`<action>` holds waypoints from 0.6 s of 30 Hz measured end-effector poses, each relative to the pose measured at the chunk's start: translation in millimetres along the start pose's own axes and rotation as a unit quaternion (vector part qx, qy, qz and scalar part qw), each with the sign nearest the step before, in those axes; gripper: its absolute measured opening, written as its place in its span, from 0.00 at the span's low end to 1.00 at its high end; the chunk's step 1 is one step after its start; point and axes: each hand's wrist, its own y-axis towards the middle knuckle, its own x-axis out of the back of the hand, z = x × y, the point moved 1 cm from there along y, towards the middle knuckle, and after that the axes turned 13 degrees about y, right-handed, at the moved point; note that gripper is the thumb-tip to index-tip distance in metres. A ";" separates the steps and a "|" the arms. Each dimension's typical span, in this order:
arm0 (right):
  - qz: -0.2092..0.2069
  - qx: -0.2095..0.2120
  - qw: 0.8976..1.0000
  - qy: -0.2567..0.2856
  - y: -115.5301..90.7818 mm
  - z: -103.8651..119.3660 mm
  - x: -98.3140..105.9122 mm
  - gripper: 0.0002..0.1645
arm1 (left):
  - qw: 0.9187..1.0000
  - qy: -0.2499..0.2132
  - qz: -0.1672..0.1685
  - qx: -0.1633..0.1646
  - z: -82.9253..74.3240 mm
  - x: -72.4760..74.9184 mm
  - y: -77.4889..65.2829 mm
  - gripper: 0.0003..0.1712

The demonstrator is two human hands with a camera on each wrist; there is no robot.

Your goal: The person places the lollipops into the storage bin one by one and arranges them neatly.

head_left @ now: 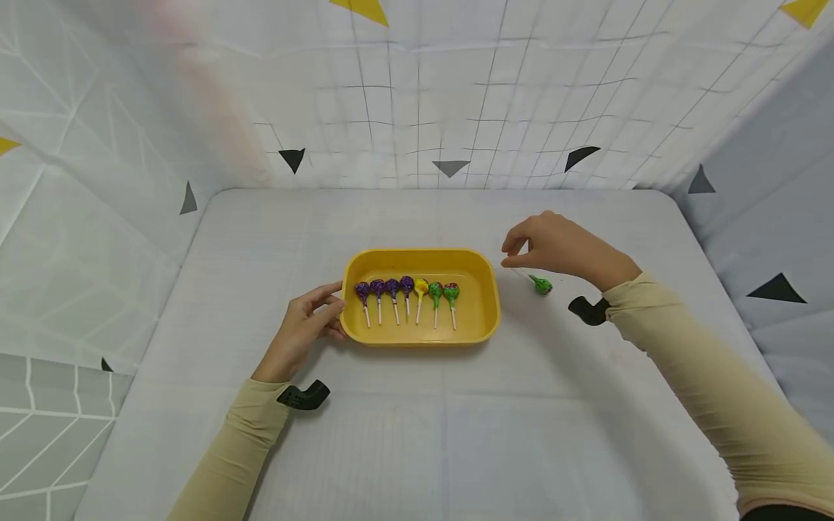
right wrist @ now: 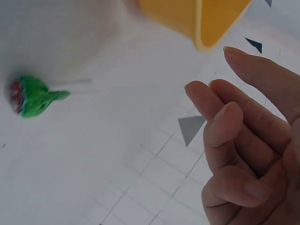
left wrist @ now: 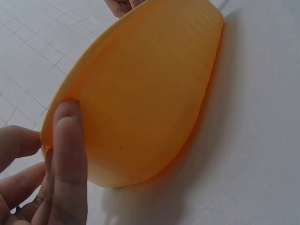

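Observation:
In the head view a yellow tray stands on the table. Inside it, several lollipops lie in a row, sticks toward the person: purple-wrapped ones at left, a yellow one, then two green ones. My left hand grips the tray's left end, thumb and fingers on either side of the rim in the left wrist view. A separate green lollipop lies on the table right of the tray. Above its stick hovers my right hand; the right wrist view shows thumb and fingers apart, holding nothing, fingers loosely bent.
A white cloth covers the table. Pale patterned fabric with triangles and grid lines hangs behind and along both sides. Each wrist carries a black device.

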 end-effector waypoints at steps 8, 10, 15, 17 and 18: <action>0.002 -0.046 0.999 0.008 -18.9 -23.3 6.3 0.11 | 1.000 0.001 -0.002 0.006 3.2 0.2 1.9 0.28; 0.004 -0.059 0.998 0.009 -22.6 -30.0 6.2 0.12 | 1.000 0.000 -0.001 0.007 3.3 0.2 2.0 0.28; 0.022 -0.097 0.995 0.016 -30.8 -46.5 3.2 0.15 | 1.000 -0.001 0.002 0.005 2.8 0.4 2.0 0.28; 0.035 -0.118 0.992 0.021 -33.1 -52.5 0.5 0.17 | 1.000 -0.001 0.002 0.004 2.5 0.5 2.1 0.28; 0.040 -0.128 0.991 0.024 -33.8 -55.5 -1.5 0.18 | 1.000 -0.001 0.002 0.005 2.4 0.6 2.1 0.28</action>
